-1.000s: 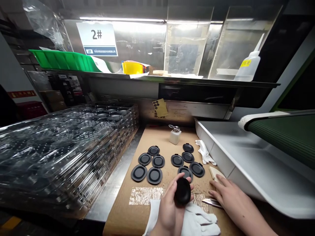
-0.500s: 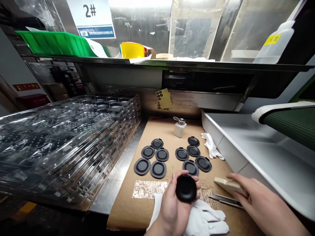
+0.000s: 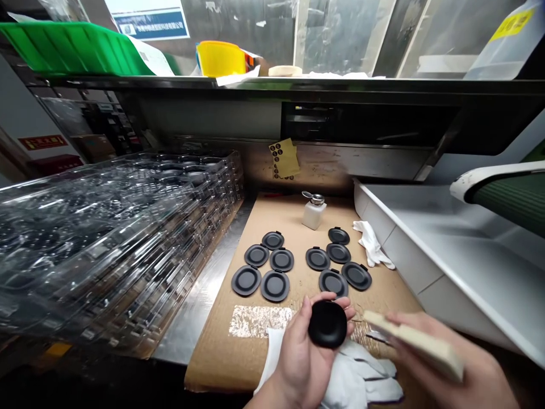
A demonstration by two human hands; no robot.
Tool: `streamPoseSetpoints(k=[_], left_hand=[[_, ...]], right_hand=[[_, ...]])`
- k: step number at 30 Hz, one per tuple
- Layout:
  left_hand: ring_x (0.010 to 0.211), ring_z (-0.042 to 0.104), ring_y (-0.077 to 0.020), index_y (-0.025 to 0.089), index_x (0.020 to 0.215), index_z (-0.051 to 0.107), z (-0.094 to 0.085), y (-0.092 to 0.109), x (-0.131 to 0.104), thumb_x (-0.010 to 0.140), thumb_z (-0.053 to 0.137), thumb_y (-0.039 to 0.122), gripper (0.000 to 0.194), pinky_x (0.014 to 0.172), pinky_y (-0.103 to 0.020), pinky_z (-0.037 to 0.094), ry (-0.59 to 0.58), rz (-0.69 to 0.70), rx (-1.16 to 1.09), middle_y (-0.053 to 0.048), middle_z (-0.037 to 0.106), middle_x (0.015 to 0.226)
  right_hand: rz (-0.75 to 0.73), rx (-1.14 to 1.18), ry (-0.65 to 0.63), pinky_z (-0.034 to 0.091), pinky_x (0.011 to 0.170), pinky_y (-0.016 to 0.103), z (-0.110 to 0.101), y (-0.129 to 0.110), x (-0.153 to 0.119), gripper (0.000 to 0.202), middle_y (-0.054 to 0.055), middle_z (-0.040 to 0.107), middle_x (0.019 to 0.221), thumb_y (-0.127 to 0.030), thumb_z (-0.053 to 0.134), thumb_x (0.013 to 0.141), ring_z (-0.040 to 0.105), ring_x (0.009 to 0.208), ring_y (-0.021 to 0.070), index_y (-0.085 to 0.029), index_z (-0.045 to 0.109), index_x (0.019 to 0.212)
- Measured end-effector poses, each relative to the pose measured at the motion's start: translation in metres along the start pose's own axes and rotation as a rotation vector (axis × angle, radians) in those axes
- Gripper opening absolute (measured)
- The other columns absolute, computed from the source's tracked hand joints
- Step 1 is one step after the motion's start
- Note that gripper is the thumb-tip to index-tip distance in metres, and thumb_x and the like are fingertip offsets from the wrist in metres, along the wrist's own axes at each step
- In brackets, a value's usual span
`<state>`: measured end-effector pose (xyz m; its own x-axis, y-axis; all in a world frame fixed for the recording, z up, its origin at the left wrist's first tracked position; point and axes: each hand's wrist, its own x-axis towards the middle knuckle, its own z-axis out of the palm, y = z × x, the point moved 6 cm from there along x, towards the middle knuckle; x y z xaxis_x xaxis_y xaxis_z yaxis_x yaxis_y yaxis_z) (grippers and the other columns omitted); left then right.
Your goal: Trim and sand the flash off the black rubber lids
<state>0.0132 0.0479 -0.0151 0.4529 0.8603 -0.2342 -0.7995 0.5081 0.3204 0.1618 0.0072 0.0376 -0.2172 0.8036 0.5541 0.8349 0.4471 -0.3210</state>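
In my left hand (image 3: pixel 300 352), palm up, rests a glossy black rounded lid (image 3: pixel 327 324), with my thumb and fingers around its edge. My right hand (image 3: pixel 455 352), somewhat blurred, grips a flat cream-coloured block (image 3: pixel 419 341), its pad-like end pointing toward the lid. A utility knife (image 3: pixel 378 336) lies on the cardboard, partly hidden behind the block and my right hand. Beyond my hands lie two groups of matte black lids, one on the left (image 3: pixel 275 286) and one on the right (image 3: pixel 333 282). A white glove (image 3: pixel 361 375) is under my left wrist.
Stacked clear plastic trays (image 3: pixel 128 238) fill the left side. A white pump bottle (image 3: pixel 314 215) and another white glove (image 3: pixel 370 244) stand and lie farther back on the cardboard (image 3: pixel 242 358). At right is a large white tray (image 3: pixel 395 227); a metal shelf (image 3: pixel 264 84) crosses above.
My right hand has picked up the cream block from the cardboard beside the knife and raised it. My left hand still holds the black lid. The view has tilted slightly downward.
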Motion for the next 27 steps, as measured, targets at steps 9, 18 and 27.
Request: streamPoseSetpoints(k=[9,18,27], left_hand=[[0.103,0.053,-0.0253,0.012,0.095,0.06,0.001,0.001,0.004,0.086,0.039,0.037,0.033,0.092,-0.041,0.035,-0.019,0.064,0.081,-0.014,0.063,0.103],[0.102,0.055,-0.0252,0.012,0.093,0.059,-0.003,0.001,0.003,0.085,0.04,0.04,0.035,0.091,-0.04,0.035,0.025,0.068,0.068,-0.015,0.064,0.101],[0.101,0.055,-0.0222,0.012,0.093,0.058,0.001,0.002,0.003,0.087,0.038,0.035,0.031,0.091,-0.038,0.036,-0.014,0.059,0.102,-0.012,0.064,0.099]], right_hand=[[-0.292,0.084,-0.051,0.044,0.071,0.03,0.026,-0.035,0.02,0.029,0.009,0.062,0.098,-0.021,0.043,0.084,0.057,0.087,0.0163,-0.018,0.056,0.11],[-0.239,0.101,-0.061,0.041,0.07,0.03,0.025,-0.038,0.005,0.027,0.007,0.063,0.095,-0.025,0.045,0.085,0.055,0.082,0.0147,-0.019,0.056,0.109],[-0.28,0.033,-0.081,0.037,0.072,0.032,0.015,-0.028,0.035,0.026,0.005,0.063,0.097,-0.022,0.045,0.084,0.054,0.078,0.0134,-0.021,0.054,0.109]])
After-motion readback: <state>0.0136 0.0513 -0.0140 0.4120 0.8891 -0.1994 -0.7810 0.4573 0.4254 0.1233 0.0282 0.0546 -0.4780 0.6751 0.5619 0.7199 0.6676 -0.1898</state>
